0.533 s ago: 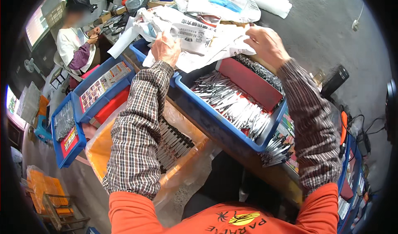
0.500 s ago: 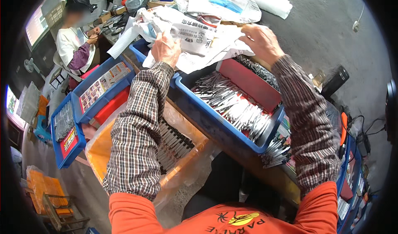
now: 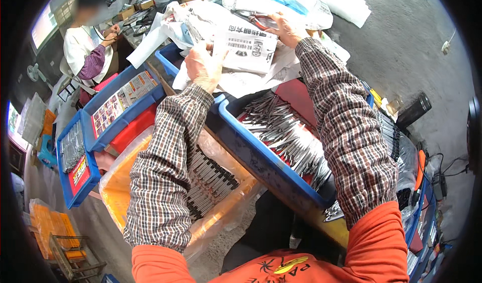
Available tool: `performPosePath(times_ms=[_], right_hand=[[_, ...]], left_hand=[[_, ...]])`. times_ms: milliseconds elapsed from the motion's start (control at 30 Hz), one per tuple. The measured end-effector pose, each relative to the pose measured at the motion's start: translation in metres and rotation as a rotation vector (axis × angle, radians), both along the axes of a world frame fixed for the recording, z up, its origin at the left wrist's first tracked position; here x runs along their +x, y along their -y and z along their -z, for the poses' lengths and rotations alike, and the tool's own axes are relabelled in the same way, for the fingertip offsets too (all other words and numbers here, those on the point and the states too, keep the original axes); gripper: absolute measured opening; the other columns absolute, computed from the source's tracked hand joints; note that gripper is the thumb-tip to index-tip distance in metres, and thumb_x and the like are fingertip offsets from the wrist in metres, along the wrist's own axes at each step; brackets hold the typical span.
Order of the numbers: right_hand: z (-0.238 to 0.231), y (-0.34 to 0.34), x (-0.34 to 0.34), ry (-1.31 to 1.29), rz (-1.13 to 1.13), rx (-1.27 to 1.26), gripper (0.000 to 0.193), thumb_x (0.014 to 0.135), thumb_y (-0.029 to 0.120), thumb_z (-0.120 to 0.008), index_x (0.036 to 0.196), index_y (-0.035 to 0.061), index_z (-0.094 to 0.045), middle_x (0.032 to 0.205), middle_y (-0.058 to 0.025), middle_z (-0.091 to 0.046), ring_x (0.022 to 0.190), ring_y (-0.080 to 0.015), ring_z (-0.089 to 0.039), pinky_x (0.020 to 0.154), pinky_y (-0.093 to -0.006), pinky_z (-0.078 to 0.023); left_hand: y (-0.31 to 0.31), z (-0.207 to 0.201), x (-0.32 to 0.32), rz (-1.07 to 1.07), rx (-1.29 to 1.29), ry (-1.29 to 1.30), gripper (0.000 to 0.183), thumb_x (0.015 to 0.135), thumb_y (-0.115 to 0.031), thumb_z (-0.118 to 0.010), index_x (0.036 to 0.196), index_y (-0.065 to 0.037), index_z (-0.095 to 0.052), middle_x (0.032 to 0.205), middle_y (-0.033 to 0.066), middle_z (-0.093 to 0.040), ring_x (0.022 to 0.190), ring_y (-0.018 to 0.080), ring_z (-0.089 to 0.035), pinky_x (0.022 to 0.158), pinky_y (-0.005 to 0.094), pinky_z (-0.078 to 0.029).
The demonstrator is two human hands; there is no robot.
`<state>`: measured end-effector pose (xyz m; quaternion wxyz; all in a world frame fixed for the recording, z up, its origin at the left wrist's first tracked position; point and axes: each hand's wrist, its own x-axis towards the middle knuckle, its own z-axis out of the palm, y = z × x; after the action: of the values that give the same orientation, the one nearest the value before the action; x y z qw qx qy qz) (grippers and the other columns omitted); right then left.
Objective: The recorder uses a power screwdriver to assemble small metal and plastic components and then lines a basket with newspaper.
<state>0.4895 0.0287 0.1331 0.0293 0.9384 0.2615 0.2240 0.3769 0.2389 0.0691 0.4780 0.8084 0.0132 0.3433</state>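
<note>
My left hand (image 3: pixel 203 68) is closed on the left edge of a folded, printed paper sheet (image 3: pixel 247 49), its thumb lying along the paper. This sheet rests on a heap of crumpled white paper (image 3: pixel 201 19). At the heap's far side my right hand (image 3: pixel 288 30) has its fingers around the handle end of red-handled pliers (image 3: pixel 259 21); the fingertips are partly hidden. Below my hands, a blue tray (image 3: pixel 266 157) holds many white-and-black pens (image 3: pixel 281 127) and a dark red divider (image 3: pixel 299 100). The paper overlaps the tray's far left corner.
An orange crate (image 3: pixel 118 192) lined with clear plastic holds rows of pens (image 3: pixel 208 182) under my left forearm. Blue trays (image 3: pixel 93 142) stand at the left. Another person (image 3: pixel 88 47) sits at the far left. A black cylinder (image 3: pixel 414 110) and an orange-handled tool (image 3: pixel 420 170) lie right.
My right hand has moved left and away from me, from the paper's right edge to the pliers. My left hand stays at the sheet, which now lies flatter. The view has shifted slightly.
</note>
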Motion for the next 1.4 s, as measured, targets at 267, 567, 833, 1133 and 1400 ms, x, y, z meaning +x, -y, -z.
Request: performPosePath(times_ms=[267,567,833,1133,1400], right_hand=[[0.016,0.003,0.045,-0.161,-0.042,0.247,0.073,0.074,0.044,-0.064,0.123,-0.0029,-0.036,0.118,-0.0223,-0.043,0.112,-0.0305,-0.042,0.094,-0.0361,-0.036],[0.019,0.001,0.040,0.024,0.023,0.391,0.043,0.080,0.037,-0.061,0.098,-0.0002,-0.046,0.081,-0.0129,-0.050,0.079,-0.0239,-0.051,0.073,-0.0331,-0.043],[-0.007,0.008,-0.008,-0.235,0.125,0.638,0.037,0.083,0.042,-0.054,0.092,0.0070,-0.064,0.069,-0.0074,-0.064,0.060,-0.0150,-0.061,0.068,-0.0297,-0.047],[-0.013,0.028,-0.011,-0.004,0.316,0.787,0.039,0.083,0.040,-0.056,0.082,0.0015,-0.062,0.064,-0.0093,-0.060,0.051,-0.0167,-0.057,0.057,-0.0304,-0.047],[-0.002,0.026,-0.009,0.115,0.391,0.483,0.045,0.080,0.048,-0.052,0.091,0.0061,-0.064,0.085,-0.0146,-0.063,0.082,-0.0259,-0.061,0.075,-0.0371,-0.046]], left_hand=[[-0.004,0.004,0.002,0.278,-0.250,0.014,0.025,0.071,-0.015,-0.070,0.084,0.005,-0.063,0.071,0.0060,-0.063,0.063,0.0089,-0.056,0.059,0.0231,-0.046],[-0.001,-0.003,-0.011,0.344,-0.227,0.028,0.020,0.075,-0.009,-0.068,0.087,0.006,-0.062,0.076,0.0047,-0.063,0.067,0.0070,-0.055,0.064,0.0200,-0.045],[-0.010,0.001,-0.014,0.290,-0.274,0.071,0.017,0.076,-0.011,-0.068,0.083,0.004,-0.063,0.072,0.0026,-0.062,0.065,0.0055,-0.053,0.061,0.0190,-0.043],[-0.012,-0.007,-0.041,0.282,-0.277,0.114,0.016,0.076,-0.013,-0.069,0.076,0.001,-0.062,0.067,-0.0001,-0.059,0.059,0.0039,-0.050,0.054,0.0183,-0.041],[-0.005,-0.017,-0.071,0.357,-0.283,0.161,0.018,0.075,-0.014,-0.071,0.070,-0.003,-0.058,0.063,-0.0028,-0.055,0.056,0.0015,-0.045,0.049,0.0169,-0.037]])
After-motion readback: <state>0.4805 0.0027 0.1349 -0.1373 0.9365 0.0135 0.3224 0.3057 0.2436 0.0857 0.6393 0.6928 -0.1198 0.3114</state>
